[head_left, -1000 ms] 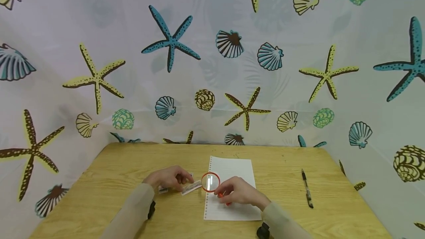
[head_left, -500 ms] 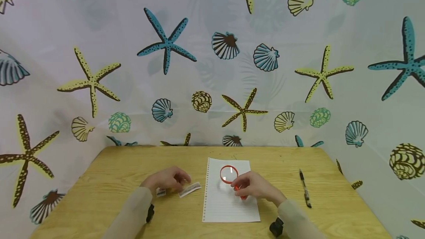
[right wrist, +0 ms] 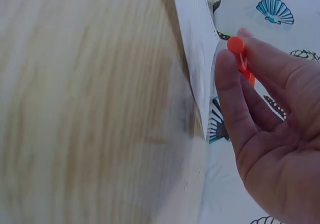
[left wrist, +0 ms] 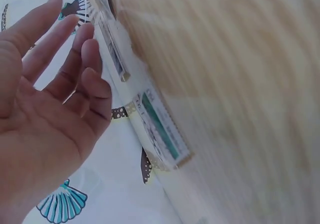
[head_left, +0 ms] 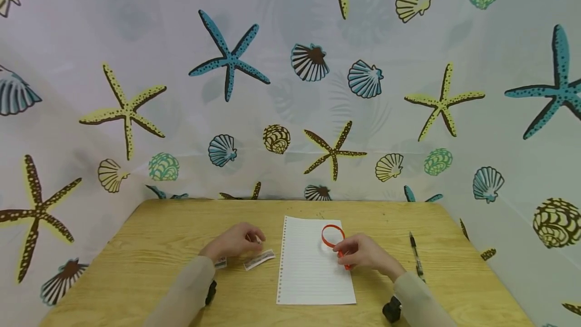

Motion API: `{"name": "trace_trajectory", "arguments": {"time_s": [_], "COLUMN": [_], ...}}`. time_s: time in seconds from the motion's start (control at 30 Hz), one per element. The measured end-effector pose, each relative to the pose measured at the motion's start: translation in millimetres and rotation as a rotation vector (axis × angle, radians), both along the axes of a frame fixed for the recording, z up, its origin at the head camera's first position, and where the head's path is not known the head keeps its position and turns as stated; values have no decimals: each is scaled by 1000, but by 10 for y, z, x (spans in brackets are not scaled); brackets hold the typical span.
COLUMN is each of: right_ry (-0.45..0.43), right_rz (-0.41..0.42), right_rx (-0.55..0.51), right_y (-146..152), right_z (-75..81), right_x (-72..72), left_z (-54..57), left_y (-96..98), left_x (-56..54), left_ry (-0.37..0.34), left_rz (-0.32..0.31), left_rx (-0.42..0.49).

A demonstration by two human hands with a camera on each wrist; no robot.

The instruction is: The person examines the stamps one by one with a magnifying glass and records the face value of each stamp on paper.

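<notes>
My right hand point(head_left: 363, 255) pinches the red handle of a magnifying glass point(head_left: 323, 238) between thumb and fingers, above the right part of a lined sheet of paper point(head_left: 301, 281). In the right wrist view the orange-red handle end point(right wrist: 236, 45) sticks out between the fingertips. My left hand point(left wrist: 65, 92) hovers left of the sheet with its fingers loosely bent and nothing visible in them. Below it lies a small printed strip point(head_left: 259, 260) that looks like a stamp; another piece point(head_left: 221, 263) is partly hidden by the wrist. A green-banded stamp-like piece point(left wrist: 161, 124) shows in the left wrist view.
A black pen point(head_left: 416, 254) lies to the right of the sheet, its lower end partly covered by the right sleeve. The wooden table point(head_left: 181, 221) meets a hanging white cloth point(head_left: 272, 95) printed with starfish and shells at the back and sides.
My right hand has carried the magnifying glass to the right, from beside the printed strip to over the sheet's right side. My left hand has risen slightly off the strips.
</notes>
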State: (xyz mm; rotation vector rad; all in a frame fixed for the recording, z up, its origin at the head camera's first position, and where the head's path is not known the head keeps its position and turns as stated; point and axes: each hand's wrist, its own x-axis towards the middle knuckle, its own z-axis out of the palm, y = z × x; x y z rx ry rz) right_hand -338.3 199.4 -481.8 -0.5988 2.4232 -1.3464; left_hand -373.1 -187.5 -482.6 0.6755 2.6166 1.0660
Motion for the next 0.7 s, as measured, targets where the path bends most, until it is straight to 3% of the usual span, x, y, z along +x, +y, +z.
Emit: {"name": "trace_trajectory", "arguments": {"time_s": [0.2,0.37,0.53,0.7], "right_ry": [3,-1,15,52], "right_rz": [-74,-116,-142,-181], "right_rx": [9,15,24,61], "right_y": [119,208,317,394], "right_z": [8,8,-31,-63], "right_x": [-10,-19,-46,-72], "left_z": [4,-18,-26,-52], "left_y": [173,290,388,481], "left_x": [-25,-40,-48,-83], "left_ry": [59,36,46,56], "left_rz": [33,27,-35,-85], "left_rx": [4,19,48,-8]}}
